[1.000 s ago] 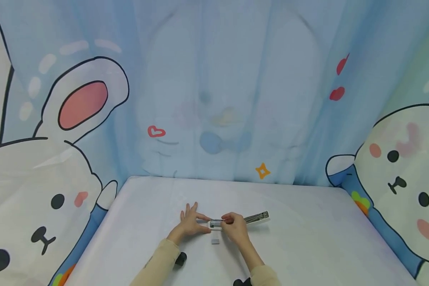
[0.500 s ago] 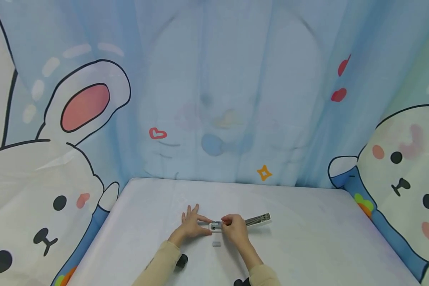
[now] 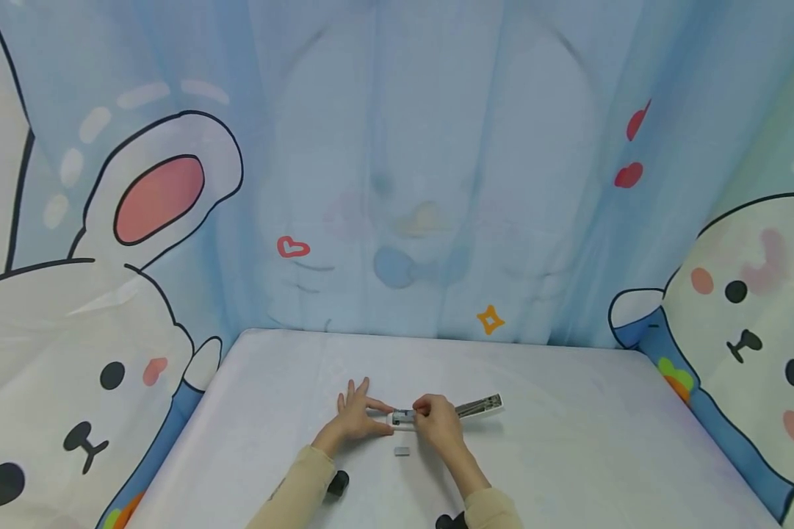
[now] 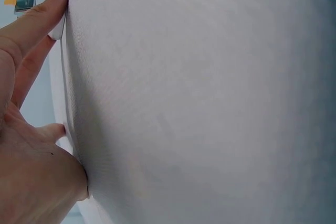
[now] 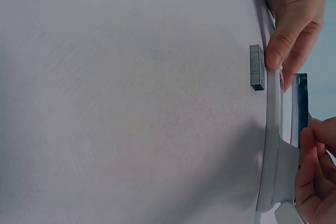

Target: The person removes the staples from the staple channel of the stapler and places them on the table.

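A white stapler (image 3: 405, 427) lies opened out on the table, its long upper arm (image 3: 481, 405) tilted up to the right. My left hand (image 3: 352, 419) holds the left end of its base between thumb and index finger, the other fingers spread. With curled fingers, my right hand (image 3: 439, 426) pinches the dark metal strip (image 5: 302, 103) above the base, hiding the stapler's middle. A short grey block of staples (image 5: 256, 67) rests on the table just in front of the base, beside the left thumb. The left wrist view shows only one end of the base (image 4: 59, 11).
The white-covered table (image 3: 588, 426) reaches back to a blue curtain (image 3: 430, 169) printed with cartoon animals. Black devices show by the left sleeve (image 3: 338, 483) and the right sleeve (image 3: 492, 508).
The head view has shifted slightly, so everything appears a little lower and farther right. Both hands keep their grip on the stapler, with hardly any visible movement.
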Demonstrator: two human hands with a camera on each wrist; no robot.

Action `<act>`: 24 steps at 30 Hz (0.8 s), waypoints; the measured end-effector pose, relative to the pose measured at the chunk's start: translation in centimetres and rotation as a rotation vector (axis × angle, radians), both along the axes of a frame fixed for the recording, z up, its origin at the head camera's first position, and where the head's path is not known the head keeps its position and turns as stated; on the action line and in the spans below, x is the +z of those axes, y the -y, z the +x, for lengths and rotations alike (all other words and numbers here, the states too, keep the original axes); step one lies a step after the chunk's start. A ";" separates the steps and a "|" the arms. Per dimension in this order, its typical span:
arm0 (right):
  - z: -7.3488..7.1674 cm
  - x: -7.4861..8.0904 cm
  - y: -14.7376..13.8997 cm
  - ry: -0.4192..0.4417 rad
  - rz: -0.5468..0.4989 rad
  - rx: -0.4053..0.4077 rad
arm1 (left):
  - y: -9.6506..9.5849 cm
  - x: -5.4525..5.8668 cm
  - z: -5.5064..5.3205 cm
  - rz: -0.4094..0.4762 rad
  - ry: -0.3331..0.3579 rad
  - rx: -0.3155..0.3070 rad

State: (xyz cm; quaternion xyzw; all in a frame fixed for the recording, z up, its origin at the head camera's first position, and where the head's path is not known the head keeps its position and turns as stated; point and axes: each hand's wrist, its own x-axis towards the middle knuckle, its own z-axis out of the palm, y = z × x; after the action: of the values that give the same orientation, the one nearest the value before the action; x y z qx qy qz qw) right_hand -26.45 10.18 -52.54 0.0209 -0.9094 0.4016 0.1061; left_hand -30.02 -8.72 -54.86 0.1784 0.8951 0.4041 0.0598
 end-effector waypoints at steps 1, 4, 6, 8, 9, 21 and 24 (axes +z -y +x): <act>0.1 0.0 -0.1 -0.006 -0.007 -0.004 | 0.0 0.0 0.0 0.000 -0.002 0.000; 0.3 -0.2 -0.3 -0.030 -0.041 -0.022 | -0.1 -0.1 0.1 0.000 -0.008 0.004; 0.4 -0.3 -0.5 -0.044 -0.065 -0.036 | 0.0 -0.1 0.1 0.008 -0.016 0.006; 0.6 -0.4 -0.8 -0.048 -0.087 -0.041 | 0.0 -0.1 0.1 0.013 -0.024 0.008; 0.7 -0.4 -0.9 -0.048 -0.094 -0.040 | 0.0 -0.1 0.1 0.015 -0.027 0.009; 2.2 -0.9 -1.8 -0.058 -0.108 0.016 | -0.1 -0.1 0.3 0.026 -0.006 0.016; 2.6 -1.1 -2.0 -0.043 -0.112 0.047 | -0.1 -0.1 0.3 0.021 -0.010 0.016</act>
State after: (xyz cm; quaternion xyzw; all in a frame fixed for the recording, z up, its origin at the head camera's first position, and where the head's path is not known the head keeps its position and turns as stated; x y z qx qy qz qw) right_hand -23.81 12.16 -53.69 0.0449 -0.8822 0.4538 0.1171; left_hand -29.69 -8.63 -54.97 0.1740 0.8925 0.4130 0.0504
